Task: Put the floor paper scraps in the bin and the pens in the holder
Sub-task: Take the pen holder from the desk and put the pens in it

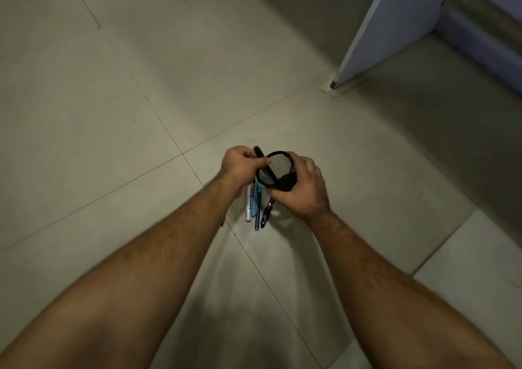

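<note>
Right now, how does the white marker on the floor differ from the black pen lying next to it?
The white marker has a pale barrel with printed lettering; the black pen is dark all over. The white marker looks thicker and lies almost straight toward the camera, while the black pen is slimmer and tilts off to one side. Both lie on the tiled floor, below the mesh holder, with nothing gripping them.

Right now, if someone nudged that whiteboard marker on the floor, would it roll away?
Probably a little: the whiteboard marker looks round-barrelled and lies on smooth floor tile. The blue pen beside it would likely stop it rolling that way. It looks stiff and light.
</note>
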A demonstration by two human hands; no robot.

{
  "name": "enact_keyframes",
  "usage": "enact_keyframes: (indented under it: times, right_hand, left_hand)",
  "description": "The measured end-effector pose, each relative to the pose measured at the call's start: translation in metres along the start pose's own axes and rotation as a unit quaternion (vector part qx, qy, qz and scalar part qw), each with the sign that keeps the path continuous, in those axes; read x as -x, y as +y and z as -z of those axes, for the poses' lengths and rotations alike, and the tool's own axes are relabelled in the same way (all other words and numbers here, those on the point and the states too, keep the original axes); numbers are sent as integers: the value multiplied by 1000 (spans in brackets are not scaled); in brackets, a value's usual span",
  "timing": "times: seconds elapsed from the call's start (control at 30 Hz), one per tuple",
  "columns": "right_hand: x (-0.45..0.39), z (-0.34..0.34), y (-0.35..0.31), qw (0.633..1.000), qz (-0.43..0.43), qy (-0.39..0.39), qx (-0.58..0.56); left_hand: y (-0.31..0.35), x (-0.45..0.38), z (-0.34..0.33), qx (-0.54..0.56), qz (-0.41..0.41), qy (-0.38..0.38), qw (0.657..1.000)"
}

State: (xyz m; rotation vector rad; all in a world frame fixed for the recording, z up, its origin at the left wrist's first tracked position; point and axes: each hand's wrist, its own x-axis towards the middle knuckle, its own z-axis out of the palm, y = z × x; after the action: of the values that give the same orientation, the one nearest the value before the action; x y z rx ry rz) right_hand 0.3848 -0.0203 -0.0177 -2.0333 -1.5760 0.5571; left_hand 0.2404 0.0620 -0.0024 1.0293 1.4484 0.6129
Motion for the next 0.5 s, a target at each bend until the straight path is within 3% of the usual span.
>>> enact_keyframes:
  times: [0.2,0.27,0.3,0.33,0.4,0.5]
  right_hand:
    - [2,6,13,999,-40,18,-19]
    - [4,8,17,998,-48,22,-18]
    - [5,9,19,999,-46,24,-16]
    - [8,8,20,999,-45,24,-17]
    - [12,4,18,999,-40,25,-25]
    - [12,-5,6,999,-15,28,-36]
  left_hand:
    - [-10,-1,1,49,11,-3,999]
    - [-32,2,17,5,4,30,1000]
    - [-46,4,25,-70,-11,49,996]
    - [-62,7,34,-185,-29,57,981]
    - [-88,13,51,-429,-83,26,899]
    - [-106,19,71,-591,-193,-54,782]
